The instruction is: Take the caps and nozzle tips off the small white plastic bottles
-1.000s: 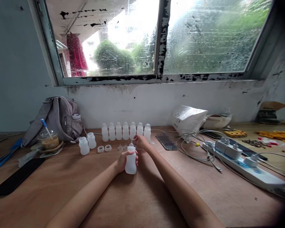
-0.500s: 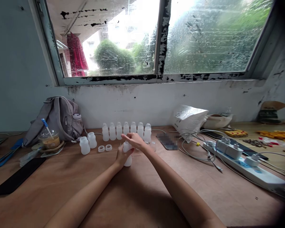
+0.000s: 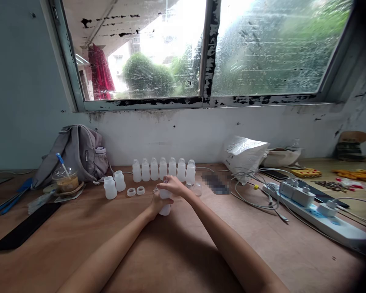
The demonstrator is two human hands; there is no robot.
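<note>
Upright on the wooden table, a frosted white bottle (image 3: 164, 210) is wrapped by the fingers of my left hand (image 3: 157, 203). My right hand (image 3: 174, 186) is closed over the top of that same bottle, and its fingers hide most of the top. Behind my hands stands a row of several capped bottles (image 3: 154, 169). To the left are two open bottles without caps (image 3: 110, 188), with two white rings (image 3: 136, 191) lying beside them. A clear dome cap (image 3: 197, 189) lies just right of my right hand.
At the left are a grey backpack (image 3: 79, 154), an iced drink cup (image 3: 66, 179) and a black flat case (image 3: 26, 226). A silvery pouch (image 3: 245, 156), tangled cables (image 3: 253, 195), a phone (image 3: 216, 183) and a white power strip (image 3: 320, 215) occupy the right.
My right hand has come down slightly onto the bottle's top, its fingers now curled around it. My left hand still holds the bottle. The whole view has shifted slightly.
</note>
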